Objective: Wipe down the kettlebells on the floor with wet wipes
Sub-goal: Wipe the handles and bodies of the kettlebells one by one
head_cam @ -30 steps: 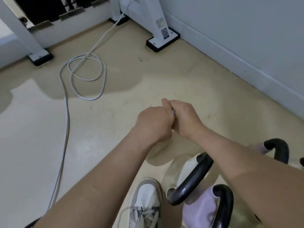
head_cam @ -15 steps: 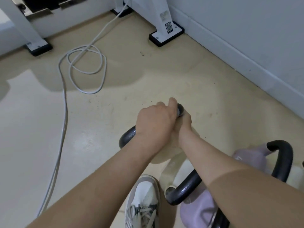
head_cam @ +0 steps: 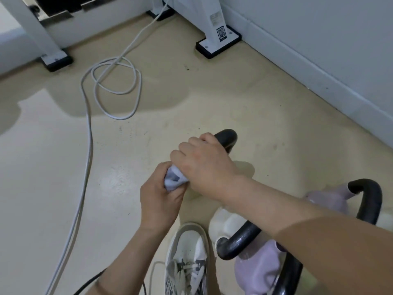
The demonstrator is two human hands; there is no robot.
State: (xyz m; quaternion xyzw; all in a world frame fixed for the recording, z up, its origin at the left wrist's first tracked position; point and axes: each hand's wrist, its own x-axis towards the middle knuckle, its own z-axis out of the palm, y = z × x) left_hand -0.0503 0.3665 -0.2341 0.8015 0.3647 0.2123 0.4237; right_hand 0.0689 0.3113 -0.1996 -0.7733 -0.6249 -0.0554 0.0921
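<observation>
In the head view the right hand (head_cam: 206, 167) has its grip curled round the black handle (head_cam: 227, 138) of a pale kettlebell (head_cam: 244, 170), ahead of a shoe (head_cam: 187, 248). The left hand (head_cam: 159, 201) touches it and holds a bunched white wipe (head_cam: 174, 180) tight in its grip. A white kettlebell (head_cam: 227, 224) and lilac ones (head_cam: 259, 271) stand on the floor (head_cam: 53, 188) under the right forearm, with a cable (head_cam: 87, 145) well apart.

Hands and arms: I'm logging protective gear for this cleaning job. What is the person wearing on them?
Nothing visible. The left hand and right hand have no gloves or rings; the left forearm and right forearm show no sleeve, watch or band in this view.
</observation>
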